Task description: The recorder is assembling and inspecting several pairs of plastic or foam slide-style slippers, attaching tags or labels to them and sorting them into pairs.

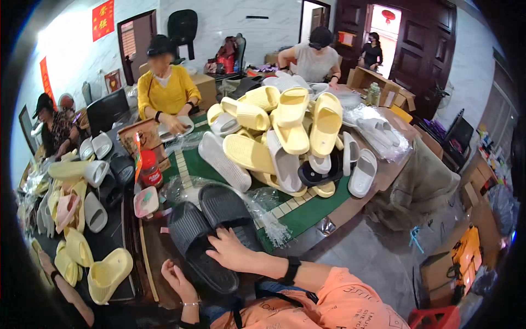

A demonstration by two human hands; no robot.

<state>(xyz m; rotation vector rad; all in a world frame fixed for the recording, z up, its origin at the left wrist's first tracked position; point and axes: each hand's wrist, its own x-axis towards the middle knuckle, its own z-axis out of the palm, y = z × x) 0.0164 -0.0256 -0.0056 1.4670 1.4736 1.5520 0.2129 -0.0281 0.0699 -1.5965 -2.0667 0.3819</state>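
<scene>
A pair of black slide slippers lies side by side before me: the left slipper [189, 227] and the right slipper [222, 200], heels toward me. My right hand [233, 251] rests over the footbeds with its fingers spread, touching the slippers rather than gripping them. Beside the left slipper's heel, my left hand [176, 279] is held loosely with fingers apart and nothing visible in it. Crumpled clear plastic bags [263, 211] lie just beyond the black pair.
A heap of yellow slippers [249, 153] and grey slippers [222, 159] covers the green mat [276, 236]. A red-lidded jar [150, 170] and small plastic tub [146, 202] stand left. More slippers [109, 274] lie at far left, near another person's arm [71, 296]. Co-workers [167, 90] sit across.
</scene>
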